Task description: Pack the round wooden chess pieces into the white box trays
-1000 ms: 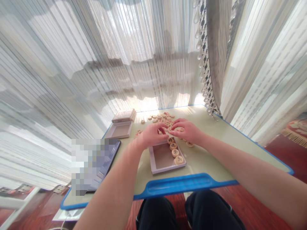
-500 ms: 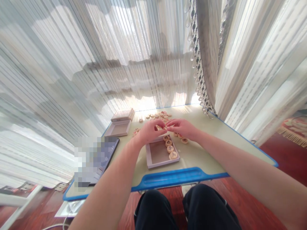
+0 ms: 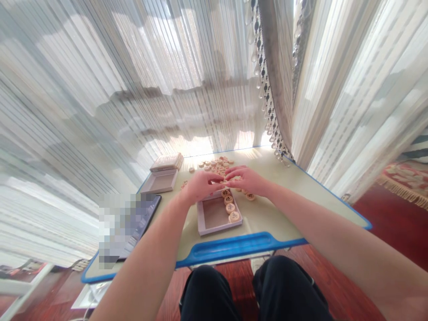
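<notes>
A shallow pale box (image 3: 210, 215) sits near the table's front edge. Along its right side runs a column of round wooden Chinese chess pieces (image 3: 230, 208) with dark characters. Over the box's far edge is my left hand (image 3: 202, 185), its thumb and fingers apart with a gap between them. Facing it from the right, my right hand (image 3: 246, 179) has its fingers spread above the loose pieces. The fingertips of both hands nearly meet, and I make out no piece between them. Beyond the hands lies a scattered heap of chess pieces (image 3: 219, 165), partly covered by the fingers.
At the back left stand a second open box (image 3: 162, 182) and a stack of flat boxes (image 3: 166, 161). A tablet (image 3: 142, 223), partly blurred, lies at the left. The table (image 3: 284, 214) has a blue rim with a molded trough (image 3: 234, 247). Sheer curtains (image 3: 187, 111) hang behind.
My fingertips were pinched together and now have loosened and spread apart. The whole view has shifted slightly, so the table appears a little further left. The pieces in the box look the same.
</notes>
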Available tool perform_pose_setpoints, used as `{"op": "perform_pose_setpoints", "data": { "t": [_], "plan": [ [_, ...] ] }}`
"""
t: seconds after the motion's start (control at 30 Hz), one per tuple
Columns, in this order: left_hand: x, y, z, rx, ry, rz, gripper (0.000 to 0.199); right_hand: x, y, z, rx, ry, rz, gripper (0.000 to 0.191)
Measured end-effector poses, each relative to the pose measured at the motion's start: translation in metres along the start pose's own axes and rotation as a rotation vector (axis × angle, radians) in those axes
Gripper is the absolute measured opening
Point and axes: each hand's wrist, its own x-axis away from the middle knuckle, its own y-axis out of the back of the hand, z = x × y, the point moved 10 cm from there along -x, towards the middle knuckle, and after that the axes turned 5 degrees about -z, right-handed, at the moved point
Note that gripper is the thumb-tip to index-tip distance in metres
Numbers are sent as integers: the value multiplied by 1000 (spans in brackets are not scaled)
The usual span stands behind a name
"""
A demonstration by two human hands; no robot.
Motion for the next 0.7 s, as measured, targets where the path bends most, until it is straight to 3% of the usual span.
{"op": "perform_pose_setpoints", "data": {
  "t": [0.1,0.2,0.33,0.47,0.7],
  "plan": [
    [1,6,1,-36,0,30,38,0,0,2,-40,-2,15,13],
    [5,6,12,-109,54,135,38,0,4,1,-48,-23,-10,16],
    [10,-2,20,-194,68,257,35,0,6,-2,-28,-28,-23,16],
    [10,-11,20,-254,47,280,35,2,1,-5,29,-21,3,17],
    [9,-12,5,-401,-50,200,25,13,-25,22,224,280,131,27]
  ]
}}
